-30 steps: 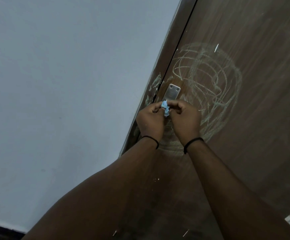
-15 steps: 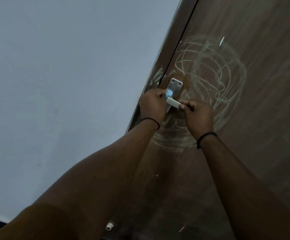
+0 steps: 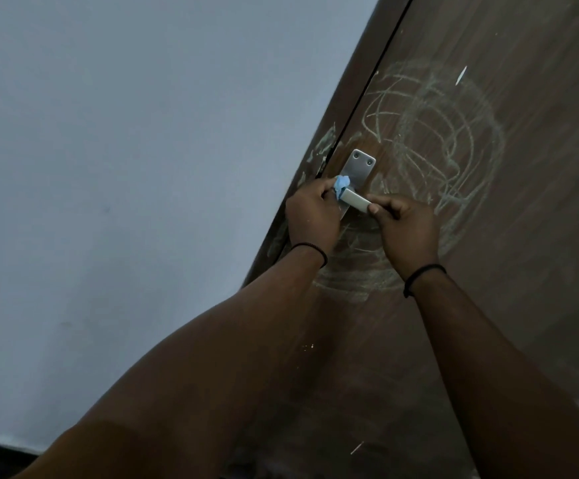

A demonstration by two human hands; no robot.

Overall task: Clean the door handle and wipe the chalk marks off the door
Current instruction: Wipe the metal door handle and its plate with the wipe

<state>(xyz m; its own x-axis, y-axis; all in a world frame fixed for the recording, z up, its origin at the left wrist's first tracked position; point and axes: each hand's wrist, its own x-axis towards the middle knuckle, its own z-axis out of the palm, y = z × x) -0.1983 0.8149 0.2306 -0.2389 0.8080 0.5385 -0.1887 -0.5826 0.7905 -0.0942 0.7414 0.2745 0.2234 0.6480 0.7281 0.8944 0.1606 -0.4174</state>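
Head view: left hand (image 3: 312, 216) pinches a blue cloth (image 3: 446, 184) against the door handle (image 3: 356, 200), whose free end the right hand (image 3: 406, 229) grips; chalk marks (image 3: 447, 146) cover the door (image 3: 530, 236) beside it.

An indoor room, likely in a home, is suggested by a brown wooden door (image 3: 523, 236) set in its frame (image 3: 319, 167), beside a plain painted wall (image 3: 125, 167).
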